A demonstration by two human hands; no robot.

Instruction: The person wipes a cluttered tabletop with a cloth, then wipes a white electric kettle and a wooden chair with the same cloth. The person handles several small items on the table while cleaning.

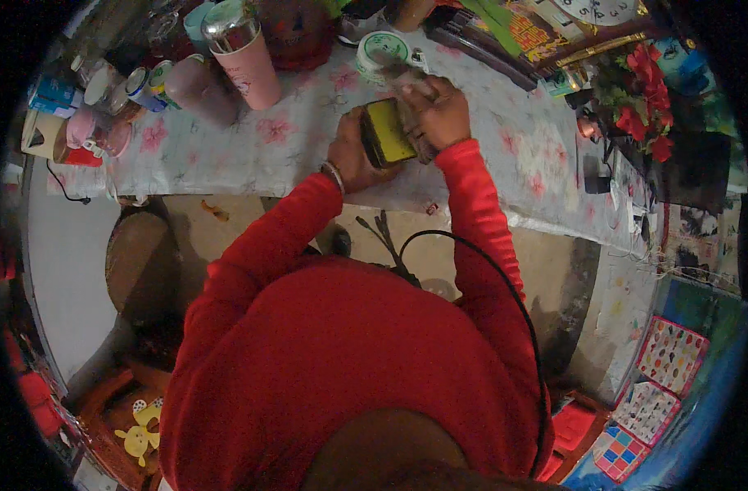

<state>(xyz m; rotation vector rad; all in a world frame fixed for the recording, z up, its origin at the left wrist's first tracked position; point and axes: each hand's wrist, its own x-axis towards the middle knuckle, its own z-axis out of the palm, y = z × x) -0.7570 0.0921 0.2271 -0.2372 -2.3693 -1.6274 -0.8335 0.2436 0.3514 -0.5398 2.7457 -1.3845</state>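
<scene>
My left hand [356, 153], with a bangle at the wrist, grips a small dark-edged box [389, 132] whose upward face is yellow-green. The box is tilted just above the front part of the table. Against its right side is my right hand [441, 110], fingers curled around what looks like a greyish-brown cloth [424, 150]. Blur hides the cloth's exact shape. Just beyond the right hand sits a round white-and-green tub or roll [383, 52], partly covered by the blur.
A flowered tablecloth [214, 156] covers the table. Pink tumbler [251, 70], cans [145, 89] and jars crowd the back left. A dark wooden clock case [484, 46] and red artificial flowers [647, 104] stand right. A black cable [472, 242] loops beside my right arm.
</scene>
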